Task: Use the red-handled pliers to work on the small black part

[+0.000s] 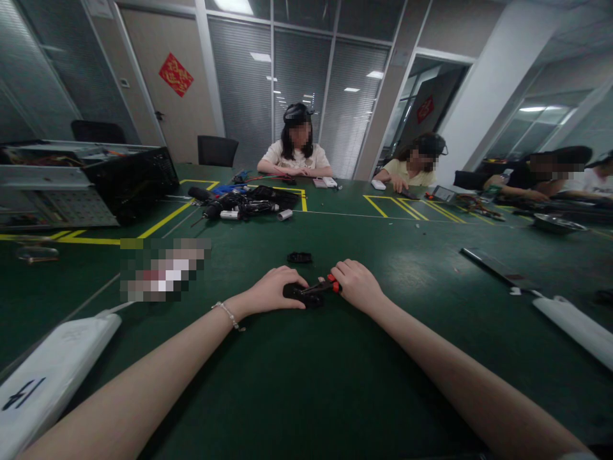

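Note:
My left hand (272, 291) is closed around the edge of a small black plastic part (313, 299) on the green table, at the centre of the view. In my right hand (358, 286) is a pair of red-handled pliers (330, 283), pointing left. Their metal jaws reach over the black part and appear to touch it; exactly where they meet it is too small to tell. Just beyond my hands lies a second black plastic piece (299, 257), apart from both.
Behind to the left stand an opened computer case (129, 185) and a pile of tools, including a black drill (213, 209). White power banks or similar white cases flank my arms, one (62, 364) left, one (575, 326) right. Several people sit around the table.

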Tool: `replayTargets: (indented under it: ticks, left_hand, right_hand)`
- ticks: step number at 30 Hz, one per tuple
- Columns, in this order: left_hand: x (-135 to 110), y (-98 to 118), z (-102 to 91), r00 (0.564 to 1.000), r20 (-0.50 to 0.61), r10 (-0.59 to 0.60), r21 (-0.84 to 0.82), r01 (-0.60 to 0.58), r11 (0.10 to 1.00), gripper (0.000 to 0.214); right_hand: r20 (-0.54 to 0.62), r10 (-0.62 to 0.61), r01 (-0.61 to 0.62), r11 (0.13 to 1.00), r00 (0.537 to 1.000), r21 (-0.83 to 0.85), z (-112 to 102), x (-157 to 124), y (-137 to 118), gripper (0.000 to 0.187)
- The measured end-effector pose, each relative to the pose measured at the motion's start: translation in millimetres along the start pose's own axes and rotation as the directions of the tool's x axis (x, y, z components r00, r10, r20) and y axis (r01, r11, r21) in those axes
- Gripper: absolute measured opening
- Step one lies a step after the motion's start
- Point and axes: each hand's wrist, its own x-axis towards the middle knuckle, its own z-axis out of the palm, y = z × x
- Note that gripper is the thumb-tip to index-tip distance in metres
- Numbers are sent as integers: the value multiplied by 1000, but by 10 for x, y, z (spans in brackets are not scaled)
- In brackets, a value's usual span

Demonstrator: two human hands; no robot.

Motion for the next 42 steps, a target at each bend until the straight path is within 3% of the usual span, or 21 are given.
replayTargets:
  ticks: [42]
  left_hand:
    - [-7, 5, -12, 1000, 7, -21, -29, 21, 999, 36]
  right_hand:
    - [22, 25, -26, 999, 999, 43, 5, -24, 7, 17]
